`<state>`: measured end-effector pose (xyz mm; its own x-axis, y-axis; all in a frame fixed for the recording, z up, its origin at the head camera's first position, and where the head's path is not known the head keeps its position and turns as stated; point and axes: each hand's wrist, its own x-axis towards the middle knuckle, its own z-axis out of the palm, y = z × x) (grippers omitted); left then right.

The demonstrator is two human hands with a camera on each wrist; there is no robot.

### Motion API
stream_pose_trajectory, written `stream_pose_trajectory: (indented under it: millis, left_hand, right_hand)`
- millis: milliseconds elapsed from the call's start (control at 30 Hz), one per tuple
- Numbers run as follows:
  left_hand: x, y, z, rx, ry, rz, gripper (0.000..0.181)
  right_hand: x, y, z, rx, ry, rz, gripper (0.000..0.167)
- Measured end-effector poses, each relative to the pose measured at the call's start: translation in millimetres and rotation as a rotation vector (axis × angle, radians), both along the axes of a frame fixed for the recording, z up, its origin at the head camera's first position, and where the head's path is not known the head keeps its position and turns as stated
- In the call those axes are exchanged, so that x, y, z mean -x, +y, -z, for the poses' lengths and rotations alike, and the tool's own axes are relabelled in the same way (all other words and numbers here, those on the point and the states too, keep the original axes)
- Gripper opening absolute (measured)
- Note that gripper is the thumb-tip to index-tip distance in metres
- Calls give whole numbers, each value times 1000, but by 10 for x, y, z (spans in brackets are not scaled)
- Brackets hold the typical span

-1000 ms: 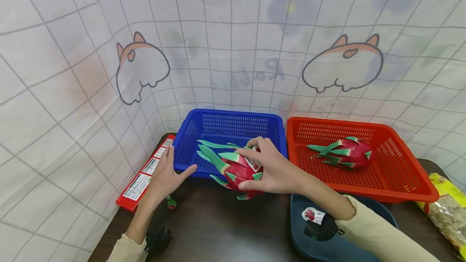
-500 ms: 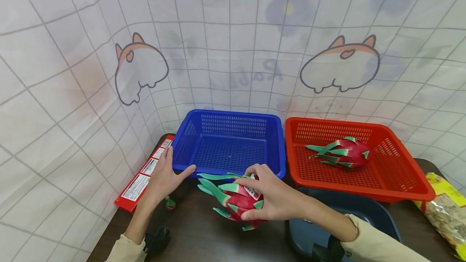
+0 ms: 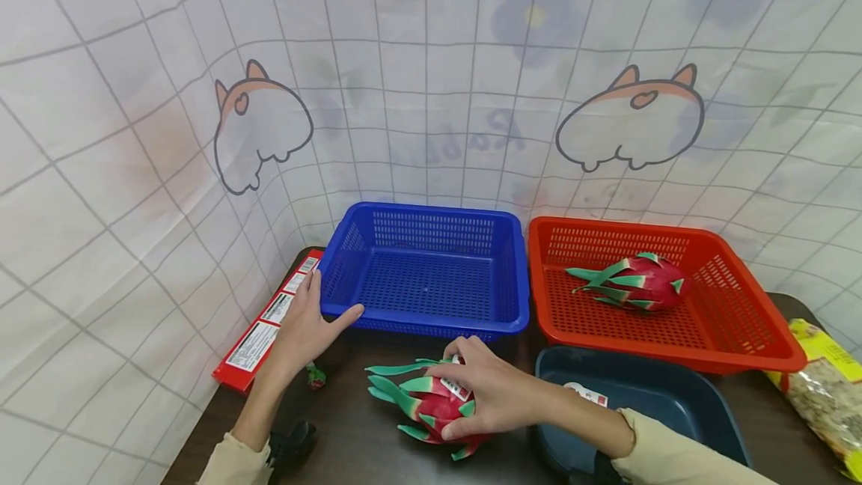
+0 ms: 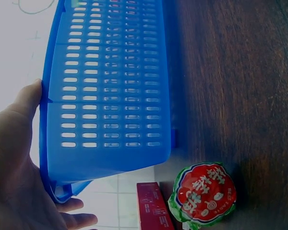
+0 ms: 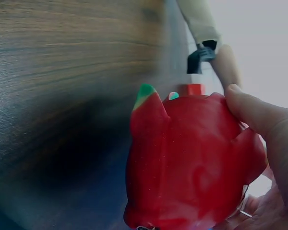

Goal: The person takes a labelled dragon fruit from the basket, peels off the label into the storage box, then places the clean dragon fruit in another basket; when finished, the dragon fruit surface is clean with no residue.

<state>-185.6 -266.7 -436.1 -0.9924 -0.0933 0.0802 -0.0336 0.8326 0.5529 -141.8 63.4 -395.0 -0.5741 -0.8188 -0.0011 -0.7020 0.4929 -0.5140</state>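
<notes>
With thumb and fingers round its rear end, my right hand [image 3: 494, 391] grips a pink-red dragon fruit [image 3: 438, 404] with green leaf tips and a white label. The fruit is low over the dark table, in front of the blue basket [image 3: 431, 320]; I cannot tell if it touches the wood. In the right wrist view the smooth red end of the dragon fruit [image 5: 192, 163] fills the lower middle. My left hand [image 3: 306, 324] rests at the basket's front left corner, fingers extended along the outside and thumb at the front rim. Nothing lies in the blue basket.
The red basket [image 3: 633, 349] at right holds another dragon fruit [image 3: 649, 283]. Before it stands a dark blue tray [image 3: 663, 389] with a labelled item [image 3: 587, 394]. A red box [image 3: 252, 346] and a small wrapped packet [image 4: 204, 194] lie left; a clear-and-yellow bag [image 3: 818, 388] lies far right.
My right hand has brought the dragon fruit from over the blue basket's front edge toward me and down to the table area before it. My left hand has stayed at the basket corner.
</notes>
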Motion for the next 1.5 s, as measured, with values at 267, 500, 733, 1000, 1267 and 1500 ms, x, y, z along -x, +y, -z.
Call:
stream_pose_trajectory:
  millis: [267,500,733,1000,1267,1500]
  left_hand:
    - [3,11,14,1,-8,-1,116]
    - [1,11,1,-6,-8,2,116]
    - [-4,2,-29,-1,-1,5,114]
    - [-3,14,-24,15,31,-1,112]
    - [-37,53,-70,126,77,-12,108]
    - [-286,367,-322,117,277,108,91]
  right_hand:
    - [-10,-27,92,-32,6,-7,63]
    - [-14,-45,138,-53,19,-18,63]
    - [-36,-80,174,-59,71,-40,61]
    - [-58,-70,206,-51,89,-8,67]
    - [-64,-57,235,0,52,31,80]
    - [-117,8,258,74,-54,115,100]
